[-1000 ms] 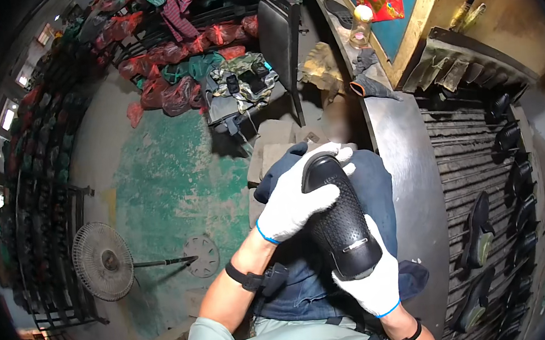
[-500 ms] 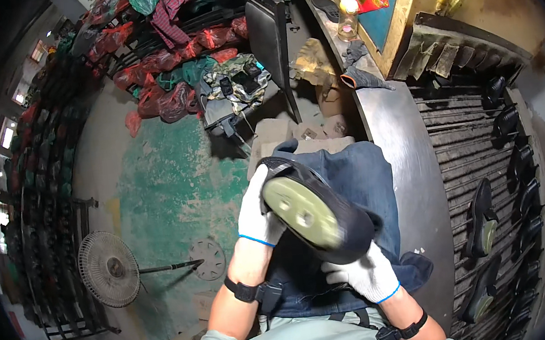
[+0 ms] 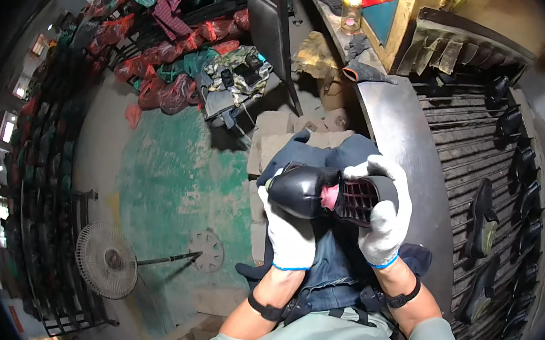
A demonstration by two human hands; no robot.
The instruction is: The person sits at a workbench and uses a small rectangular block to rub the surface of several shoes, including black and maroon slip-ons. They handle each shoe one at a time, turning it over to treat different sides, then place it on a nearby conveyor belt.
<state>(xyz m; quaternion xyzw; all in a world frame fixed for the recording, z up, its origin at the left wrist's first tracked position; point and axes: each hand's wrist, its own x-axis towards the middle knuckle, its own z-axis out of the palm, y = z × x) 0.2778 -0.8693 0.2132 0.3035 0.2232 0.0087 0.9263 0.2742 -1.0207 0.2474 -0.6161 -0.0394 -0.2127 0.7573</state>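
Note:
A glossy black shoe (image 3: 293, 193) is held crosswise over my lap, its rounded toe end to the left. My left hand (image 3: 291, 238), in a white knit glove with a blue cuff edge, is closed around the toe end from below. My right hand (image 3: 387, 221), gloved the same way, grips the other end with its thumb and fingers around the rim. That end opens into a dark hollow with a reddish grid (image 3: 359, 200). Between the two ends shows a pink patch (image 3: 329, 196). Whether the gridded end is a separate piece, I cannot tell.
A metal ledge (image 3: 402, 136) runs along my right, beside a rack of bars (image 3: 460, 150) holding several black shoes. A standing fan (image 3: 110, 260) is on the left. Ahead are a black panel (image 3: 271, 44), a clothes-covered seat (image 3: 236, 77) and red bags (image 3: 175, 94).
The shoe has been turned: its pale green underside no longer shows, and its toe end now points left. My right hand has risen from beneath it to grip the right end.

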